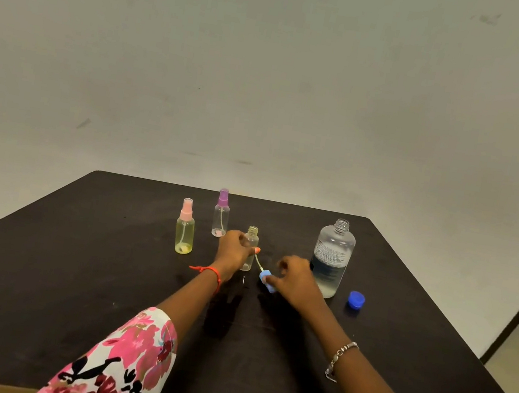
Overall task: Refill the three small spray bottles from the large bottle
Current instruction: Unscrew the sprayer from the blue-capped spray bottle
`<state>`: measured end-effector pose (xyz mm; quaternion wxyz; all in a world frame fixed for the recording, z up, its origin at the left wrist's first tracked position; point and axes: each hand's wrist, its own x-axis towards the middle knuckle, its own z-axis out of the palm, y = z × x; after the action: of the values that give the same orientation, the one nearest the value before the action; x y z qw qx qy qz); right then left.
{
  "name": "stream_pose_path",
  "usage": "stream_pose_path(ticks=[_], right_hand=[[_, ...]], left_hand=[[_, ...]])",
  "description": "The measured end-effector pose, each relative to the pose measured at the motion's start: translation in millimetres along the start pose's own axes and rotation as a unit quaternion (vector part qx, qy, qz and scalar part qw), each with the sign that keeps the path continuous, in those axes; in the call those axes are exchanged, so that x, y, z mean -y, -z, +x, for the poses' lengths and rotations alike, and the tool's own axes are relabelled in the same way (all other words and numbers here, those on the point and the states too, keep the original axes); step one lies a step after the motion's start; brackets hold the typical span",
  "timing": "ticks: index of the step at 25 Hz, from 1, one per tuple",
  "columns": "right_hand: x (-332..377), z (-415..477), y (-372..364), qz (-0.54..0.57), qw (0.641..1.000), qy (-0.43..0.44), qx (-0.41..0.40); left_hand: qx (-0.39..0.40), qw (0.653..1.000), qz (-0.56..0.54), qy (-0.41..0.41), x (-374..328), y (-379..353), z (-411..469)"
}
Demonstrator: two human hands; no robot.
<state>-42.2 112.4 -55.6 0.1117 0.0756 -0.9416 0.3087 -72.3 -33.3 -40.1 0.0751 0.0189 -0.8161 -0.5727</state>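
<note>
My left hand grips an uncapped small clear bottle standing mid-table. Its blue spray head, with a thin tube attached, lies on the table, and the fingertips of my right hand pinch it. The large clear bottle stands open to the right, holding a little liquid at the bottom. Its blue cap lies beside it. A pink-capped small bottle with yellowish liquid and a purple-capped small bottle stand to the left and behind.
The dark table has a light wooden front edge near me. A plain wall rises behind it. A dark frame and pale floor show at the far right.
</note>
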Motion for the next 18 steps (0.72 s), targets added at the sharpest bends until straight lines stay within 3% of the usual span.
stream_pose_path(ticks=[2, 9, 18], right_hand=[[-3.2, -3.7, -6.6, 0.009, 0.999, -0.013, 0.031], [-1.4, -5.7, -10.5, 0.033, 0.998, -0.045, -0.028], [2.5, -9.2, -7.4, 0.01, 0.998, -0.069, 0.003]], left_hand=[[0.003, 1.0, -0.013, 0.005, -1.9, -1.2, -2.4], [0.006, 1.0, -0.017, 0.006, -5.5, -1.9, -4.7], [0.012, 1.0, -0.019, 0.01, -4.9, 0.7, -5.1]])
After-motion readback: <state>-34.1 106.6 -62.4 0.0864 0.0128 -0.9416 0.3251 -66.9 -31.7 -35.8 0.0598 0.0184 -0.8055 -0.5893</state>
